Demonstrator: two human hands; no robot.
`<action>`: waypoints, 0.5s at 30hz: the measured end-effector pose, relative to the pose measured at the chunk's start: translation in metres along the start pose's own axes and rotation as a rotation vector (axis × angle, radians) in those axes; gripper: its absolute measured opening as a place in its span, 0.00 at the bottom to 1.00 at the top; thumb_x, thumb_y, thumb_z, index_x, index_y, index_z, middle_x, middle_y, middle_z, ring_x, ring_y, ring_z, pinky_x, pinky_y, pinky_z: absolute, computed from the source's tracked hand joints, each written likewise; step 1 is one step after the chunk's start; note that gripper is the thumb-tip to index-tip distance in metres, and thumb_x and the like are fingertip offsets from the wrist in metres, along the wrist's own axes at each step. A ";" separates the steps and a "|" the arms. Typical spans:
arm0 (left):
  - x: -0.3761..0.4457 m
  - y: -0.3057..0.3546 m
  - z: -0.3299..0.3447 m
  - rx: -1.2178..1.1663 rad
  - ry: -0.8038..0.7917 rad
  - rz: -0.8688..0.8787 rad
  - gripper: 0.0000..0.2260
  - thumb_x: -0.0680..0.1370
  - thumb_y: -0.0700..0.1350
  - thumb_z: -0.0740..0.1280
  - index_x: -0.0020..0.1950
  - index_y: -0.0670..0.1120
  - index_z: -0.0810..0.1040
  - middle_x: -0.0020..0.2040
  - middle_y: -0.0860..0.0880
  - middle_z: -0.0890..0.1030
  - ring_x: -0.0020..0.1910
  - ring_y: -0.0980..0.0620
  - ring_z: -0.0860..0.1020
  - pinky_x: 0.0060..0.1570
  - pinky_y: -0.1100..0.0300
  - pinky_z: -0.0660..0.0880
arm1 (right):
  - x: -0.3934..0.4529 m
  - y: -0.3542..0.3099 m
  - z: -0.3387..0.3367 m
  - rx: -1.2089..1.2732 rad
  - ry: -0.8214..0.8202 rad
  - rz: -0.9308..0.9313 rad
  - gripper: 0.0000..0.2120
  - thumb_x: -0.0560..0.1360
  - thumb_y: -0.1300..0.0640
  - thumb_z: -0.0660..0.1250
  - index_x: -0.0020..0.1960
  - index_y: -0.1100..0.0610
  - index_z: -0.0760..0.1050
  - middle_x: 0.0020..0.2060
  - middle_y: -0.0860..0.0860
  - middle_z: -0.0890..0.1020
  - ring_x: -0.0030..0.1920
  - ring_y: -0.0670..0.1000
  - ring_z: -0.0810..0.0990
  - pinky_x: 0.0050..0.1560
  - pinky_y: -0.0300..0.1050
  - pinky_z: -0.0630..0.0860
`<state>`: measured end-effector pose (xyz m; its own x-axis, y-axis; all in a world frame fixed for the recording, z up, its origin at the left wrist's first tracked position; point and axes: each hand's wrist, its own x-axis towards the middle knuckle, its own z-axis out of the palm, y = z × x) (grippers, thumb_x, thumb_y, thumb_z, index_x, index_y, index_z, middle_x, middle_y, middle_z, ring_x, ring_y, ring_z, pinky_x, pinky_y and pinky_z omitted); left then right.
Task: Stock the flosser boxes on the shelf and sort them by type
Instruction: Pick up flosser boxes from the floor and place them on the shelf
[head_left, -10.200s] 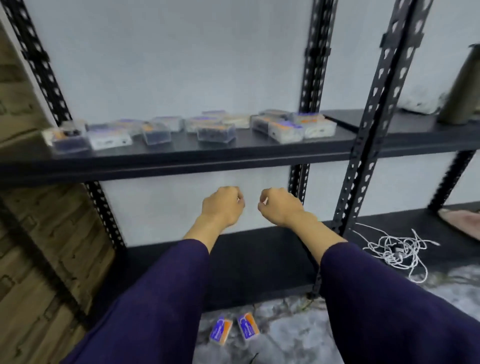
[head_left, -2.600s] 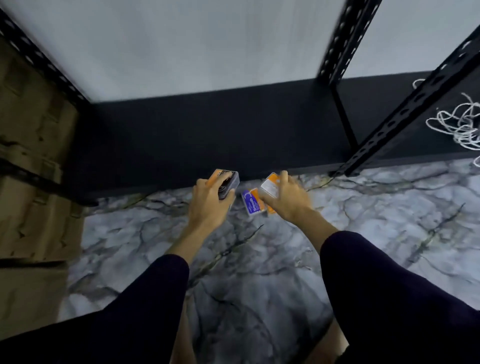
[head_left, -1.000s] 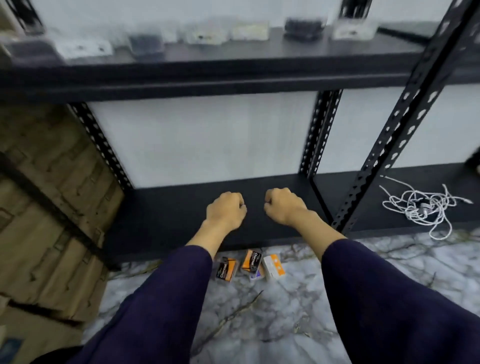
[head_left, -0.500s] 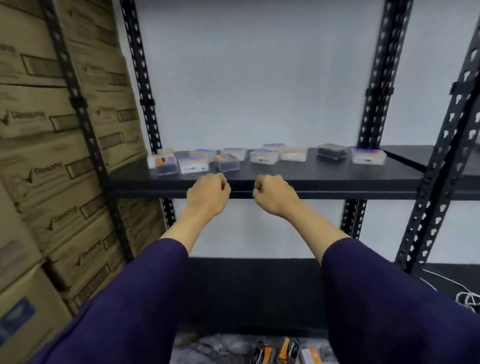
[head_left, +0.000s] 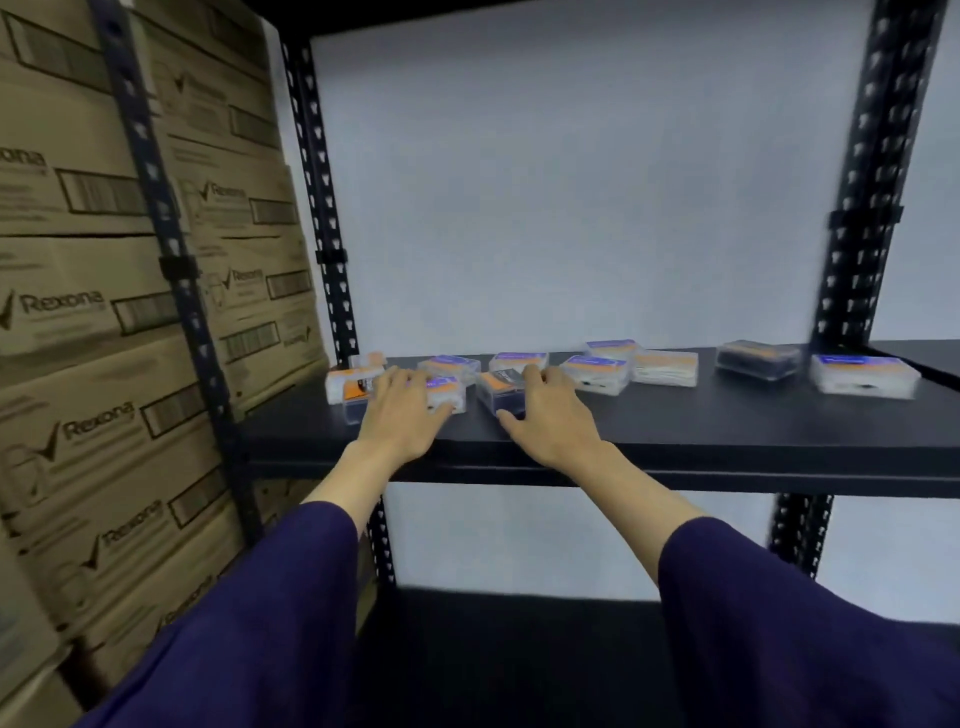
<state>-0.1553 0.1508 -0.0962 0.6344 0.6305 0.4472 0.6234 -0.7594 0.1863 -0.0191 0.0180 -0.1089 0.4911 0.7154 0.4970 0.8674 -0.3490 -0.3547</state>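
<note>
Seen from head height, facing a black metal shelf (head_left: 675, 431) against a pale wall. Left hand (head_left: 402, 415) laid flat on a clear flosser box with an orange and purple label (head_left: 447, 392), fingers straight and spread, grip loose. Right hand (head_left: 548, 413) resting on a dark flosser box (head_left: 501, 392) just beside it, fingers straight over the top, thumb stretched along the near side; cannot tell whether it pinches the box. Both sleeves dark purple (head_left: 779, 623).

Further boxes scattered along the same shelf: a white one with an orange label (head_left: 353, 382) at the far left, partly under the left fingers; two clear ones (head_left: 519, 360) behind the hands; a clear pair, one stacked behind the other (head_left: 597, 374), to the right; a pale box (head_left: 667, 366) touching that pair; a dark box (head_left: 756, 359) well apart; a clear box with a purple label (head_left: 862, 375) at the far right.

Stacked brown cardboard cartons printed "Rexona" (head_left: 104, 312) filling the left side, beyond a perforated black upright (head_left: 171, 270). Lower shelf (head_left: 493, 649) in shadow beneath the arms
</note>
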 end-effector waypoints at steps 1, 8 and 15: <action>0.006 -0.001 0.002 0.021 -0.024 0.001 0.27 0.80 0.56 0.60 0.75 0.42 0.62 0.73 0.42 0.66 0.75 0.42 0.56 0.73 0.47 0.54 | 0.005 0.001 0.005 0.011 0.000 0.014 0.26 0.76 0.46 0.65 0.67 0.60 0.63 0.64 0.59 0.68 0.65 0.60 0.67 0.57 0.53 0.73; 0.026 -0.006 0.017 0.379 -0.122 0.031 0.28 0.81 0.59 0.51 0.77 0.45 0.58 0.76 0.45 0.62 0.77 0.46 0.52 0.71 0.37 0.37 | 0.027 0.006 0.023 0.123 -0.117 0.113 0.27 0.75 0.45 0.65 0.66 0.58 0.61 0.62 0.61 0.71 0.62 0.60 0.70 0.57 0.54 0.74; 0.014 0.017 0.015 0.181 -0.080 0.030 0.31 0.78 0.62 0.58 0.73 0.42 0.64 0.71 0.42 0.64 0.68 0.42 0.66 0.65 0.47 0.65 | 0.008 0.014 0.010 0.089 0.003 0.186 0.32 0.73 0.49 0.62 0.72 0.59 0.56 0.64 0.63 0.67 0.65 0.62 0.63 0.61 0.53 0.68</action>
<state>-0.1282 0.1492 -0.1000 0.6835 0.6243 0.3783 0.6712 -0.7412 0.0105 -0.0039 0.0247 -0.1184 0.6428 0.6416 0.4185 0.7511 -0.4204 -0.5091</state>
